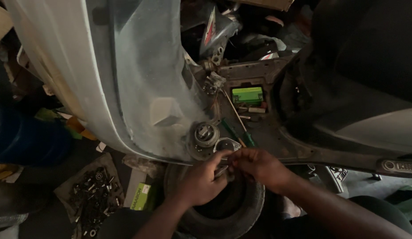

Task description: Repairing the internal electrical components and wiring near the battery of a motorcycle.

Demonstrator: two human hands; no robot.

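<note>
My left hand (200,180) and my right hand (258,166) meet at the near edge of a dismantled scooter's floorboard (277,137). Their fingertips pinch together on a small metal part just below a round metal fitting (227,144); what the part is stays too dark to tell. Left of that fitting sits a larger round metal cap (206,134). A green-handled screwdriver (236,132) lies on the floorboard just above my hands. The scooter's pale front shield (135,75) rises at the left.
A green battery (247,94) sits in a floorboard recess. A tyre (232,212) lies on the ground under my hands. Several nuts and bolts (93,199) are spread on a sheet at lower left, next to a green box (141,197). The dark seat body (365,88) fills the right.
</note>
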